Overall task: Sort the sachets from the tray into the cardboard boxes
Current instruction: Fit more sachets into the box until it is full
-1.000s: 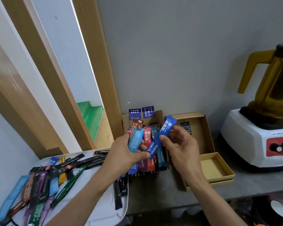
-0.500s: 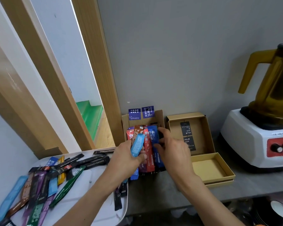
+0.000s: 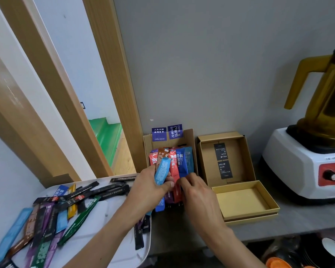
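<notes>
- my left hand (image 3: 149,188) pinches a light blue sachet (image 3: 162,172) upright, thumb across it, ready for filing.
- my right hand (image 3: 197,192) curls onto the boxed sachets (image 3: 182,161) in the fuller cardboard box (image 3: 190,138), probably squaring them; i cannot tell whether it pinches one.
- loose sachets (image 3: 46,219) wait on the tray (image 3: 132,258).

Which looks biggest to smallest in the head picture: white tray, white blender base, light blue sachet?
1. White plastic tray
2. White blender base, partly cut off by the frame
3. Light blue sachet, held by the left hand
</notes>
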Demonstrator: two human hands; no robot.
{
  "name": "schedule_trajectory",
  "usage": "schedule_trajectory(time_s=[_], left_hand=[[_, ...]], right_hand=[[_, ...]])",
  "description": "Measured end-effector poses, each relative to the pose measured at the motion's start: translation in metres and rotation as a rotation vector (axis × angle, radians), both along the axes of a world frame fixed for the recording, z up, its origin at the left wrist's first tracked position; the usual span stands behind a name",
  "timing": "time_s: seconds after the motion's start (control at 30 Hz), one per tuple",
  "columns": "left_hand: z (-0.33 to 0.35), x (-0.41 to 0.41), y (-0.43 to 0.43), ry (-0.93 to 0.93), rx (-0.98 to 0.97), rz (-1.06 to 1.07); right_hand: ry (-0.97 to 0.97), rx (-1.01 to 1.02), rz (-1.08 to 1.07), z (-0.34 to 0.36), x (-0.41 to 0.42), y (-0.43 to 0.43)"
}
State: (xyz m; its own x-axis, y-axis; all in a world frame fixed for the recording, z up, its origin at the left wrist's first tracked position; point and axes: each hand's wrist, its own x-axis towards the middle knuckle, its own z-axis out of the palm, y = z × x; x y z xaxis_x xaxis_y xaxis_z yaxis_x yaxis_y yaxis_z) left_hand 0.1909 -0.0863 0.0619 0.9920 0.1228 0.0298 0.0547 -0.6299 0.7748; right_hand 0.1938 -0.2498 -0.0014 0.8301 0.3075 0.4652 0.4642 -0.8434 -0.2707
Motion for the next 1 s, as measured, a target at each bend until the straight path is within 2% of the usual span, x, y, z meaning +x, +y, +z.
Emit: schedule_trajectory(time_s=[0.13, 0.23, 0.33, 0.4, 0.53, 0.8, 0.9, 1.0], left_hand=[[0.003, -0.001, 0.000, -0.024, -0.050, 0.001], [0.016, -0.002, 0.001, -0.052, -0.209, 0.016], [0.028, -0.003, 0.000, -0.055, -0.414, 0.026], [0.033, -0.004, -0.002, -0.061, -0.535, 0.024], [0.041, -0.006, -0.005, -0.112, -0.636, 0.011], [0.050, -0.009, -0.004, -0.067, -0.636, -0.052], [0.057, -0.006, 0.000, -0.176, -0.509, 0.025], [0.063, -0.002, 0.011, -0.299, -0.418, 0.019]], right_hand=[[-0.007, 0.067, 0.021, 0.004, -0.001, 0.001], [0.048, 0.263, 0.057, 0.015, -0.003, -0.001], [0.267, 0.619, 0.091, 0.032, -0.010, 0.001], [0.440, 0.772, 0.141, 0.040, -0.013, 0.003], [0.654, 1.057, 0.286, 0.052, -0.015, 0.003], [0.784, 1.142, 0.320, 0.051, -0.010, 0.003], [0.784, 1.100, 0.308, 0.049, -0.009, -0.001], [0.680, 1.008, 0.221, 0.044, -0.007, -0.004]])
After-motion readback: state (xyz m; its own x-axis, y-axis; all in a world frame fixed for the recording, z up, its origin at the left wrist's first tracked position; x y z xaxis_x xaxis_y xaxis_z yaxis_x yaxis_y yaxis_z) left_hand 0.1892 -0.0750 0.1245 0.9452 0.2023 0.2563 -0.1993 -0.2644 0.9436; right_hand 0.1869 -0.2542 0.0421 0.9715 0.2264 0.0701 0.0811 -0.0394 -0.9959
